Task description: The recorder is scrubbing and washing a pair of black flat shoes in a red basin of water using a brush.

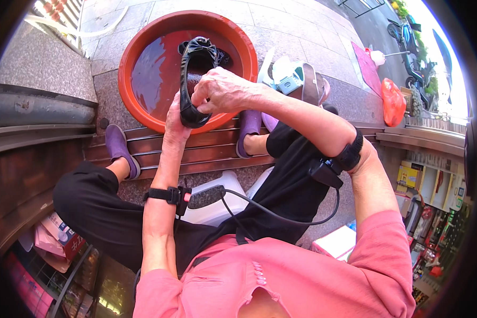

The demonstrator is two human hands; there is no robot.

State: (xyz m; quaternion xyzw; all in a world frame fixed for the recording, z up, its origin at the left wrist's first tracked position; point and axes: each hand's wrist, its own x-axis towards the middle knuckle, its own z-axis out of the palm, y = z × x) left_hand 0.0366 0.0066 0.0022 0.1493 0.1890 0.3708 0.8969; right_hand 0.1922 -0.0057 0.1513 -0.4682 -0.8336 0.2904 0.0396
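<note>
A black flat shoe (185,79) with a bow on its toe is tilted over an orange-red plastic basin (128,87) of water. From below and to the left, my left hand (176,119) grips the shoe near its heel. My right hand (220,90) is at the shoe's opening, its fingers curled at the heel end and partly hiding the insole. Behind the toe, a dark item (225,59) shows in the water, mostly covered by the shoe.
The basin stands against metal-edged brown steps (198,153), between my purple shoes (118,145). Right of it are a pale blue and white plastic item (289,77) and a brown item (309,85). A white plastic stool (210,216) is beneath me. Cables (278,219) link my arm straps.
</note>
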